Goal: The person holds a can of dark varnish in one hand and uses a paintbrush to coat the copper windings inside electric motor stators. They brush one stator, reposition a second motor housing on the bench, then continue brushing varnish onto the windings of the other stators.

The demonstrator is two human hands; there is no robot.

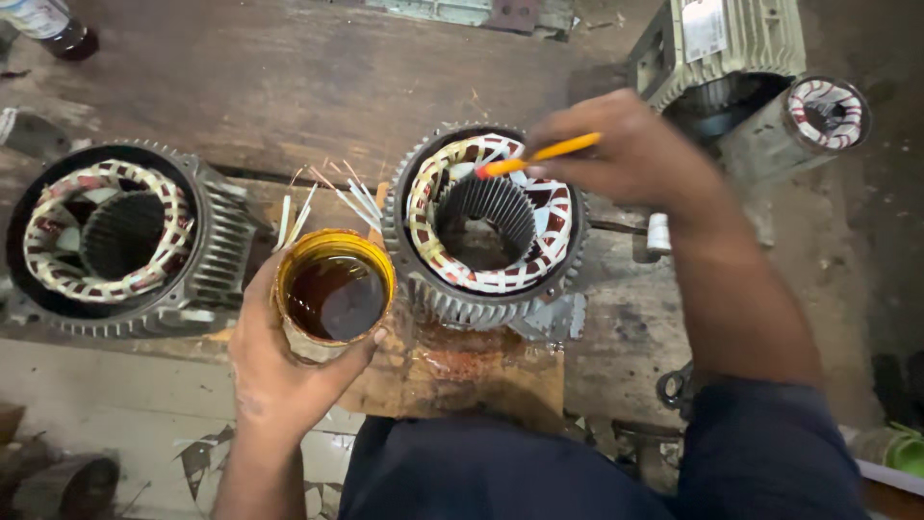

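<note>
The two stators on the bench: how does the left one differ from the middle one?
The left stator lies untouched, apart from both hands; the middle stator has the right hand over it, holding a yellow brush at its windings. The middle stator sits on a wet, stained board; no such stain shows by the left stator. Both are finned housings, open end up, with banded windings.

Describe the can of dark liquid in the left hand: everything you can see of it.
The can is a small round open-topped tin, its rim and inner wall coated yellow-orange, holding a glossy dark brown liquid nearly to the brim. It is upright, gripped around its side by the left hand, fingertips showing at its right edge. It sits in front of the bench, between two motor stators, close beside the middle stator.
</note>
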